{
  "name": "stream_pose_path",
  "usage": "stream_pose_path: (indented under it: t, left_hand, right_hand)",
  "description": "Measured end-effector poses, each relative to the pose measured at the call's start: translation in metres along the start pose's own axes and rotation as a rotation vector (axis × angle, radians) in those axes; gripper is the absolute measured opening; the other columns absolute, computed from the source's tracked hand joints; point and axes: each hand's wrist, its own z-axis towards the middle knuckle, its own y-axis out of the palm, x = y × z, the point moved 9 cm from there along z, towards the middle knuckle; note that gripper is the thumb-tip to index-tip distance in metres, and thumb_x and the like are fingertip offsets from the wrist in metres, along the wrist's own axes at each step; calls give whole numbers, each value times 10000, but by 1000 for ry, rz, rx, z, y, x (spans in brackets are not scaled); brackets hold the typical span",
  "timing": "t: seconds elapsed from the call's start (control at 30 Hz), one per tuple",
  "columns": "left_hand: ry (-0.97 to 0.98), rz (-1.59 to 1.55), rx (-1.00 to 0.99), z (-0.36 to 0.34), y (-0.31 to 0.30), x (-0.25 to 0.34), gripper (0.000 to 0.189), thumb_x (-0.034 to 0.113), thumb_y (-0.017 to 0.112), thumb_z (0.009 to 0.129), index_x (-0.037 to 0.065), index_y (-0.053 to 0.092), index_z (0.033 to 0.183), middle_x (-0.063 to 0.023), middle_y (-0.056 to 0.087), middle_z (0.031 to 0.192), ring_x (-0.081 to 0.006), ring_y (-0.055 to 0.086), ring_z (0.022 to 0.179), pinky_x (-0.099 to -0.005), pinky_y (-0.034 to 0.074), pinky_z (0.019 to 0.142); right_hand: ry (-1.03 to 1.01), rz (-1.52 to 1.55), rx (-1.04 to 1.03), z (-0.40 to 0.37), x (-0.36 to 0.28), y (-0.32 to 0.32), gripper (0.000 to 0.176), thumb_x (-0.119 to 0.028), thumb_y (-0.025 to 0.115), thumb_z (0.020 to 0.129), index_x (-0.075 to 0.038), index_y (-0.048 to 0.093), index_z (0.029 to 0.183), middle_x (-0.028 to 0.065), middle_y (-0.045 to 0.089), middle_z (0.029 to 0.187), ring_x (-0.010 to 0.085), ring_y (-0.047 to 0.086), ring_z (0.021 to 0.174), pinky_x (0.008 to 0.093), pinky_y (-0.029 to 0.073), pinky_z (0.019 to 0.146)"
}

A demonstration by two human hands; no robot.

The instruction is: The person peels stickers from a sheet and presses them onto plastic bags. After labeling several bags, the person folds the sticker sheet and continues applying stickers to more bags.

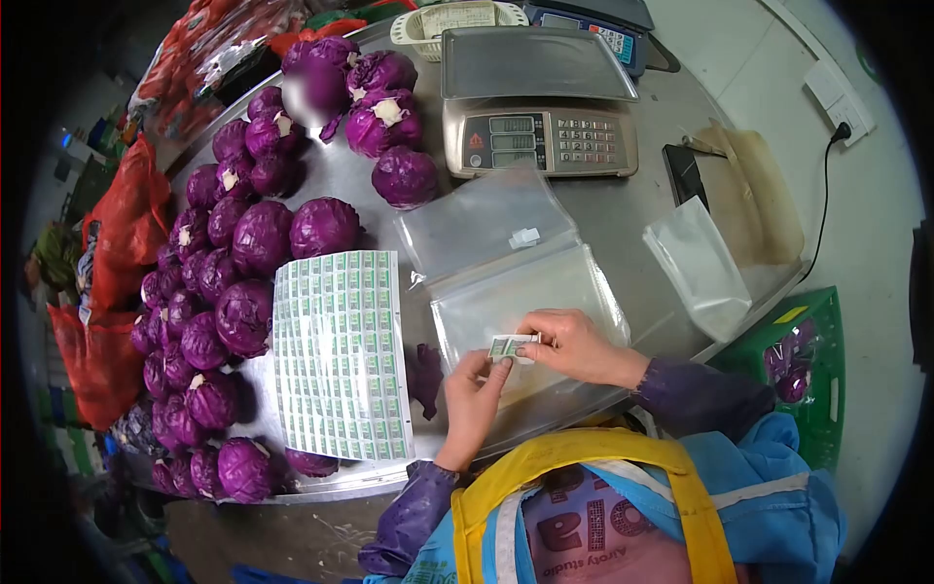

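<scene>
Head view. A small, rectangular white-and-green printed label (pixel 504 347) is held above a stack of clear, flat plastic bags (pixel 574 282). The left hand (pixel 473 401) pinches its near left edge, thumb and fingers nearly closed; the right hand (pixel 582 348) pinches its right end, equally narrow. The label is probably light, thin, easily creased and perhaps adhesive-backed, best taken by its outer edges.

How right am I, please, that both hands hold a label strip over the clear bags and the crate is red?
The head view shows a green crate, not a red one; left hand and right hand hold the label strip over the clear bags.
</scene>
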Motion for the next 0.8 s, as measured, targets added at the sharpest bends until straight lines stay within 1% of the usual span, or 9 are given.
stream_pose_path:
  t: [0.03, 0.13, 0.17, 0.23, 0.33, 0.4, 0.57, 0.63, 0.8]
  left_hand:
    - [178, 214, 87, -1, -5, 17, 149, 105, 584, 868, -25, 597, 940, -49, 576, 860, -100, 534, 758, -225, 424, 661]
    - [312, 185, 138, -3, -7, 45, 171, 62, 595, 837, -23, 588, 986, -93, 561, 956, -109, 542, 855, -254, 449, 709]
    - [311, 183, 137, -2, -8, 41, 171, 62, 595, 837, -23, 588, 986, -93, 561, 956, -109, 542, 855, -254, 449, 709]
    - [162, -124, -40, 5, 1, 17, 157, 69, 586, 850, -25, 587, 976, -58, 569, 907, -105, 529, 810, -247, 421, 759]
    - [15, -287, -23, 4, 2, 4, 131, 84, 583, 862, -20, 588, 941, -34, 574, 855, -86, 509, 799, -233, 410, 741]
    - [8, -324, -8, 4, -1, 6, 117, 89, 579, 866, -16, 586, 918, -22, 576, 836, -78, 502, 796, -229, 407, 732]
    - [-31, -387, 41, 3, -3, 4, 102, 97, 582, 865, -5, 577, 867, -3, 583, 803, -62, 495, 777, -223, 401, 709]
    - [51, -319, 98, 3, -8, 8, 104, 98, 594, 856, -4, 577, 856, 3, 582, 803, -52, 489, 763, -218, 399, 687]
    - [7, -367, 109, 2, -9, 7, 114, 97, 617, 842, -7, 579, 816, 3, 582, 766, -51, 490, 733, -210, 396, 653]
  right_hand:
    - [-1, 0, 4, 0, 0, -2, 176, -189, 627, 778, -35, 582, 849, 119, 559, 708, 267, 536, 598, 357, 421, 557]
    - [26, -20, -111, 1, 2, 3, 178, -197, 626, 783, -30, 591, 834, 123, 553, 683, 270, 531, 592, 358, 411, 550]
    - [11, 2, -121, 1, 0, 4, 180, -198, 627, 783, -29, 594, 834, 123, 553, 679, 268, 530, 590, 357, 409, 547]
    - [-2, 23, -134, 1, -1, 7, 182, -200, 629, 783, -29, 597, 833, 123, 553, 675, 266, 529, 588, 357, 406, 544]
    - [19, 64, -164, 0, 1, 12, 213, -223, 644, 773, -26, 595, 837, 118, 558, 685, 255, 530, 582, 354, 411, 544]
    - [8, 76, -195, -1, -3, 16, 239, -131, 688, 748, -7, 604, 936, 54, 560, 717, 105, 472, 581, 261, 403, 533]
    - [-14, 118, -126, -1, -18, 10, 265, -97, 724, 716, -6, 596, 930, 35, 550, 710, 87, 468, 580, 241, 395, 521]
    - [-23, 127, -104, -2, -18, 8, 262, -84, 730, 709, -8, 596, 921, 32, 545, 704, 80, 465, 580, 234, 390, 517]
    - [67, 246, -88, -4, -11, 10, 241, -53, 710, 736, -15, 581, 936, 12, 543, 705, 52, 458, 581, 209, 388, 515]
